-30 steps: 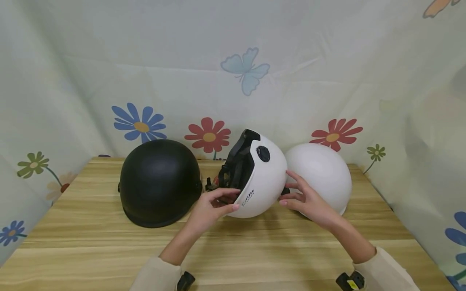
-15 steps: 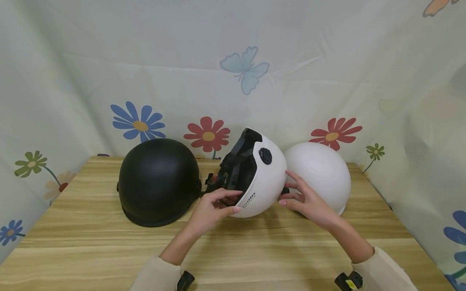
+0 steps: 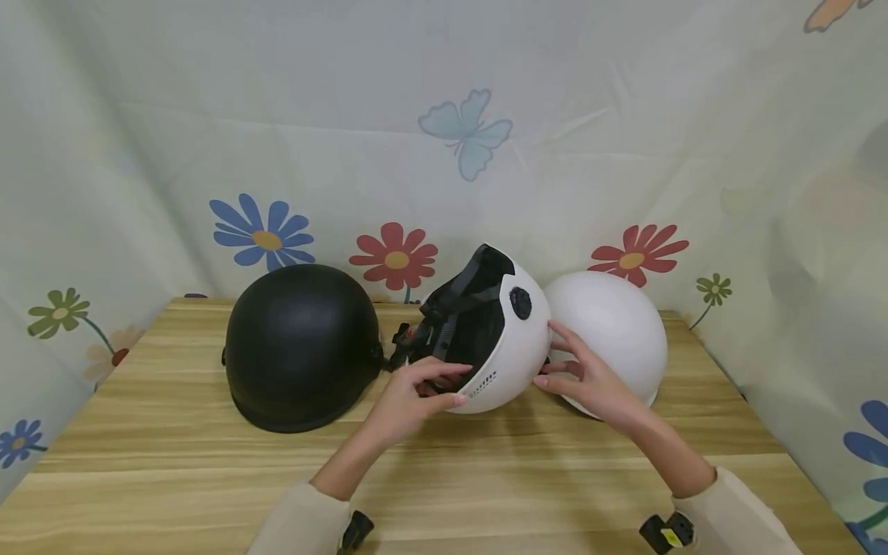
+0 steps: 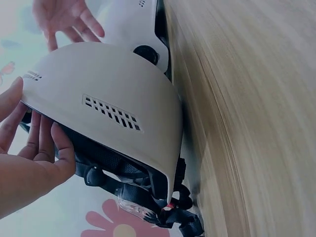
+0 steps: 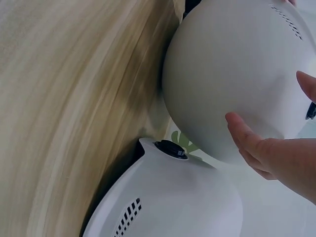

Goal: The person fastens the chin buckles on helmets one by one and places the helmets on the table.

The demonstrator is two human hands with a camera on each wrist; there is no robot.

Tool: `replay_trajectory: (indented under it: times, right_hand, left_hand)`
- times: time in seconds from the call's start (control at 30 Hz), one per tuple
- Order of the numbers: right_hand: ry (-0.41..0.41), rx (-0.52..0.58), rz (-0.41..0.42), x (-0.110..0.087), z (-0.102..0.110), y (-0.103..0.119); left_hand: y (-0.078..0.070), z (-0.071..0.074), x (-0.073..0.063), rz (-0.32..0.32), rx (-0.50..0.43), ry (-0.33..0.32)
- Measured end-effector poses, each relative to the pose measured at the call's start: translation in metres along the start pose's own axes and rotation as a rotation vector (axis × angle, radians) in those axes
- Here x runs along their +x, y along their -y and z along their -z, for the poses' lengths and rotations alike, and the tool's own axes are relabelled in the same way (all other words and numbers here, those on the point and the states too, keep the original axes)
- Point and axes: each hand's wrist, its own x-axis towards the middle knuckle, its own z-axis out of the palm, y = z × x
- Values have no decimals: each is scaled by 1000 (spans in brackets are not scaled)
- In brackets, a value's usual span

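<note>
Left grip (image 3: 411, 395) on tilted white helmet (image 3: 525, 354) — black straps (image 3: 446, 336) inside.

Light-brown wood-grain tabletop (image 3: 499, 493)
A matte black domed helmet (image 3: 301, 347) rests at left, a glossy white domed helmet (image 3: 620, 331) at right.

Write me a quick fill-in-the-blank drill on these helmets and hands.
1. The left hand pinches the rim of the tilted helmet, whose shell is ____.
2. In the head view, the leftmost helmet is coloured ____.
3. The helmets in the head view number ____.
4. The hand nearer the rightmost helmet is the ____ one.

Missing words: white; black; three; right.
</note>
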Motion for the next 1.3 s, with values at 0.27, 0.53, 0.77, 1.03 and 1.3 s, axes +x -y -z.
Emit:
replay_trajectory:
  times: [0.27,0.53,0.77,1.03,1.3]
  right_hand:
    - [-22,-25,-8,0,3,2]
    - [-13,22,-32,1,3,-7]
    - [6,72,-73,0,2,-13]
    - [-21,53,-35,-2,3,-7]
    - [-77,-16,-11,-2,2,1]
  left_hand:
    - [-2,-4,2,-48,37,16]
    - [-5,-7,3,-64,77,24]
    - [-6,-9,3,-68,169,44]
    - [-10,-12,3,-70,248,81]
    - [-10,-16,3,-127,341,101]
